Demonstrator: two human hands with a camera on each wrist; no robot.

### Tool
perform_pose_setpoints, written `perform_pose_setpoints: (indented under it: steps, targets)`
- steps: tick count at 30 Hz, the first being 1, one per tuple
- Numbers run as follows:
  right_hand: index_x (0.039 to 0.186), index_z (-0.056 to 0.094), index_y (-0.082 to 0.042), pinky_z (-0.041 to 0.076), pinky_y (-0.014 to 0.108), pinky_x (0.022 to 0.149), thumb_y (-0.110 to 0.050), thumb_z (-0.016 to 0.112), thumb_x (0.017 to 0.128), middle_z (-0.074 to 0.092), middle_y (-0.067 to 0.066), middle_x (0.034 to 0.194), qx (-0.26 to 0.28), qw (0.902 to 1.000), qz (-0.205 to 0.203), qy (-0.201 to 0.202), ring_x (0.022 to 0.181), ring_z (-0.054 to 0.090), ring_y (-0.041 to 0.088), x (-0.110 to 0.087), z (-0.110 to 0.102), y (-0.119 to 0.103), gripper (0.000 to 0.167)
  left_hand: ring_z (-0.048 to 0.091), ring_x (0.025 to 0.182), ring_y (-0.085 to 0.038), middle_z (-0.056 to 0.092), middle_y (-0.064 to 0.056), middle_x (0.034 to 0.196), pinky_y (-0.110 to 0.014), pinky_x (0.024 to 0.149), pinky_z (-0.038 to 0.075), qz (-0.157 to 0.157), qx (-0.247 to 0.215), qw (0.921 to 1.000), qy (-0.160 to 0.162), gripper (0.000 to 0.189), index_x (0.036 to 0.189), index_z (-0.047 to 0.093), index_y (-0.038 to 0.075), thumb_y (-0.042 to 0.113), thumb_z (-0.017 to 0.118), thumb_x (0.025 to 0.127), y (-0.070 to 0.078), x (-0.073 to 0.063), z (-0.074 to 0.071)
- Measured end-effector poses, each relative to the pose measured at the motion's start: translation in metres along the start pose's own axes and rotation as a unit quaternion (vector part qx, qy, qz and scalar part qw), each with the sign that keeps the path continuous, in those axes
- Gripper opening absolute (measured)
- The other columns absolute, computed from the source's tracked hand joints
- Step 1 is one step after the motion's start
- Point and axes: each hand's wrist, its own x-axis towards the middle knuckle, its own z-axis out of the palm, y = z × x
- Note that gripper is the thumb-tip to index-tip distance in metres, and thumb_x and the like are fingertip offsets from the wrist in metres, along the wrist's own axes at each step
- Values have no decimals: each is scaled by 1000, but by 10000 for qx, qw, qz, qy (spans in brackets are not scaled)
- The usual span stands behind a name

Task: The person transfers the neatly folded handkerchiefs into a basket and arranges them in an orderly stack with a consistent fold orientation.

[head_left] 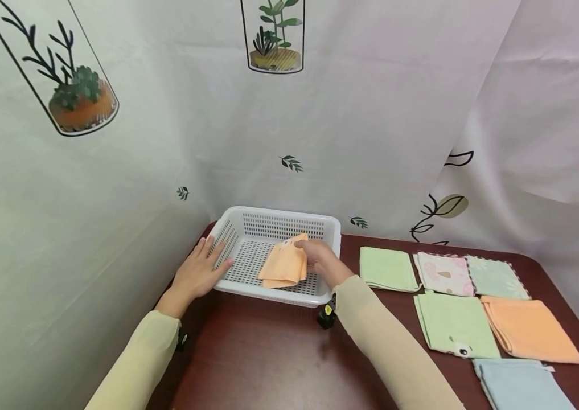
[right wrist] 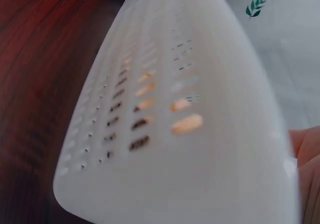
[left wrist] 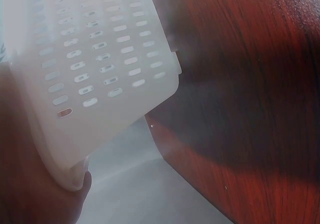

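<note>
A folded orange towel (head_left: pixel 285 263) with a small face print hangs tilted inside a white plastic basket (head_left: pixel 269 297). My right hand (head_left: pixel 321 260) pinches its upper right edge, reaching over the basket's right side. On the basket's left rim rests my left hand (head_left: pixel 199 274), fingers spread and fairly straight, thumb pointing inward. The left wrist view has part of the left hand (left wrist: pixel 17 149) beside the slotted basket wall (left wrist: pixel 120 108). In the right wrist view the basket wall (right wrist: pixel 215 169) hides most of the right hand (right wrist: pixel 310 174), and orange shows through the slots.
To the right on the dark red table (head_left: pixel 269 353) lie a light green towel (head_left: pixel 386 269), a pink-patterned cloth (head_left: pixel 444 274), a pale green cloth (head_left: pixel 496 278), a green towel with a face (head_left: pixel 458 324), an orange towel (head_left: pixel 532 329) and a blue towel (head_left: pixel 522 384). A patterned curtain (head_left: pixel 371 125) stands behind.
</note>
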Motion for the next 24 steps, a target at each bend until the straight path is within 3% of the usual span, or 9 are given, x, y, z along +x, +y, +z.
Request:
perform_pose_setpoints:
  steps: [6,18,24]
  targets:
    - [157,30,1,43,49,112,-23,52,104,43,22,154,-170,9990,-408,22,138,48,38,-5,-12,-4,62,4,154,-45,9,-24,168,-64,121,14,-7,-13,10000,-11,78,160,28,8,59,40,103,0,1,1]
    - [154,39,-2,33,47,120,-23,51,106,38,17,159,-265,9947,-982,-165,147,36,38,-10,-32,-15,54,4,154,-45,9,-24,168,-64,121,14,-20,-27,10000,-20,80,160,27,8,62,39,102,1,-1,1]
    - [153,43,-8,36,44,118,-26,51,107,42,14,157,-381,9930,-1112,-102,145,41,34,-15,-45,-21,50,4,154,-45,9,-24,168,-65,121,13,-60,-25,10000,-28,80,160,27,8,62,39,102,1,0,0]
